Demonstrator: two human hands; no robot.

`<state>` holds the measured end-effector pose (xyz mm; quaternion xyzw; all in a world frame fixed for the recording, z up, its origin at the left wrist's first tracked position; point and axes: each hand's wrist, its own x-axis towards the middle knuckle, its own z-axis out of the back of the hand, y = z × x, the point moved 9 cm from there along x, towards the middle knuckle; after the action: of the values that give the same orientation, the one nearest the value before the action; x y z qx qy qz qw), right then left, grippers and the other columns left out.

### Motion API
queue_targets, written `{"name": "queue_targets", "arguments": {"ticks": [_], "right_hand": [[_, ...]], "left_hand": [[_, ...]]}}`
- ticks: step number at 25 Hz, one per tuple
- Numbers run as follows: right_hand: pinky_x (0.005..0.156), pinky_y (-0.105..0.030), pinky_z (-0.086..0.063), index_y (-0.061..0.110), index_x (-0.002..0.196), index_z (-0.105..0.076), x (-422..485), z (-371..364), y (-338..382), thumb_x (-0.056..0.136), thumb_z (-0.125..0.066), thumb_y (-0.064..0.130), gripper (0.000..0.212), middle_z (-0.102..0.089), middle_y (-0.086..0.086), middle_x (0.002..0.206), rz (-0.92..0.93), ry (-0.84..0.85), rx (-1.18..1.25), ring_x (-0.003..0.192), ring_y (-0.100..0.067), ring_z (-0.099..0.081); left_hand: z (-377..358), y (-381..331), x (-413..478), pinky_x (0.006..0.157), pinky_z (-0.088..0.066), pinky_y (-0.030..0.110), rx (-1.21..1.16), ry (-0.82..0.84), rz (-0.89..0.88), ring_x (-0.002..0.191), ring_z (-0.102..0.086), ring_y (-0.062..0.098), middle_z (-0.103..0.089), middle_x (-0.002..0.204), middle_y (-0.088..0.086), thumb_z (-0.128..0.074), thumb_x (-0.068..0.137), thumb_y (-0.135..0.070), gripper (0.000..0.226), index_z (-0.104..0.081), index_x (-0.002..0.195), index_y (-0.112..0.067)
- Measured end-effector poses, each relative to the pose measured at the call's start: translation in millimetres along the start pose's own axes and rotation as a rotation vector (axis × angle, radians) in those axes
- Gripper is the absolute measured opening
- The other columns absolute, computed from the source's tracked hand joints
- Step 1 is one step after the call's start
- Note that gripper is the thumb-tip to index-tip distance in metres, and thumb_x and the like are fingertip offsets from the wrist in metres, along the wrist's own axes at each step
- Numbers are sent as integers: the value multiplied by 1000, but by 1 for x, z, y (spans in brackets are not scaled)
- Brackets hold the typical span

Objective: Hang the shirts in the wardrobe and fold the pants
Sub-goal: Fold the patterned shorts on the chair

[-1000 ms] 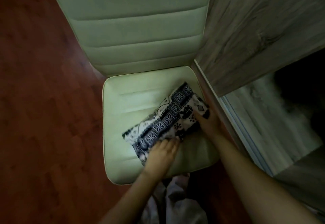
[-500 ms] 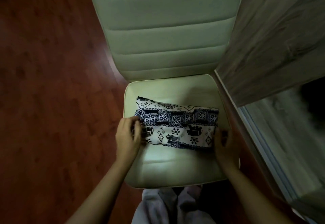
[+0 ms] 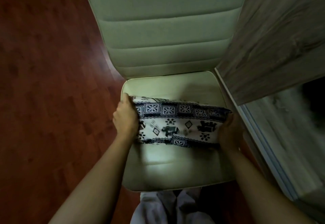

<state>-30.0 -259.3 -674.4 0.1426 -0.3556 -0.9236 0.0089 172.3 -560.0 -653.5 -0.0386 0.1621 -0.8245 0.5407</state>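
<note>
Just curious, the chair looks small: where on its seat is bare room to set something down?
Bare seat: a wide strip between the folded pants and the front edge, a narrower one between them and the backrest. Crowded: the middle, where left hand and right hand grip both ends.

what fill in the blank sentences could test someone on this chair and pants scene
1. The folded patterned pants are held over the ____ of the cream chair.
2. The left hand and right hand grip the pants' two ____.
3. The wardrobe stands on the chair's ____ side.
Missing words: seat; ends; right.
</note>
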Motion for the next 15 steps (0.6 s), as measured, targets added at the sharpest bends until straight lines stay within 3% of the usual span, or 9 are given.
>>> {"name": "queue_targets", "arguments": {"ticks": [2, 4, 7, 9, 13, 15], "right_hand": [[93, -42, -41, -2, 113, -52, 4, 4, -7, 96, -25, 33, 48, -57, -27, 112, 24, 45, -107, 106, -38, -55], [88, -35, -36, -1, 120, -49, -5, -1, -6, 101, -30, 28, 40, -55, -28, 117, 41, 169, -125, 109, -38, -53], [78, -27, -35, 6, 132, -41, -28, -5, -8, 100, -32, 32, 42, -55, -17, 123, 17, 227, -15, 113, -32, -52], [81, -28, -37, 11, 130, -41, -38, -5, -20, 96, -37, 43, 47, -54, -12, 124, -24, 194, 38, 112, -29, -53], [89, -37, -40, 7, 128, -40, -58, -15, -39, 91, -42, 49, 56, -48, -15, 124, -15, 225, -74, 114, -30, -48], [93, -41, -40, 4, 128, -40, -63, -24, -38, 92, -44, 43, 54, -46, -18, 125, 38, 289, -115, 115, -34, -46]], "left_hand": [[-5, 11, 5, 62, -33, 40, -35, 31, -26, 81, -58, 46, -61, 92, 24, -33, 100, -22, 17, -42, 98, -8], [-7, 6, 1, 62, -36, 39, -190, 67, -91, 78, -59, 41, -64, 85, 22, -40, 99, -33, 28, -50, 94, -8], [12, 25, -19, 69, -40, 29, -502, -45, 90, 81, -58, 22, -66, 90, 7, -46, 97, -33, 24, -59, 96, -13], [20, 50, -46, 73, -39, 28, -623, -130, 200, 83, -54, 16, -63, 91, 3, -49, 94, -30, 18, -58, 95, -14], [-10, 62, -101, 63, -43, 22, -687, 111, 174, 67, -56, 11, -61, 77, 2, -56, 76, -43, 26, -54, 85, -19], [-21, 63, -108, 61, -42, 11, -644, 157, 163, 65, -56, 1, -62, 78, 1, -66, 79, -33, 19, -55, 86, -19]]}}
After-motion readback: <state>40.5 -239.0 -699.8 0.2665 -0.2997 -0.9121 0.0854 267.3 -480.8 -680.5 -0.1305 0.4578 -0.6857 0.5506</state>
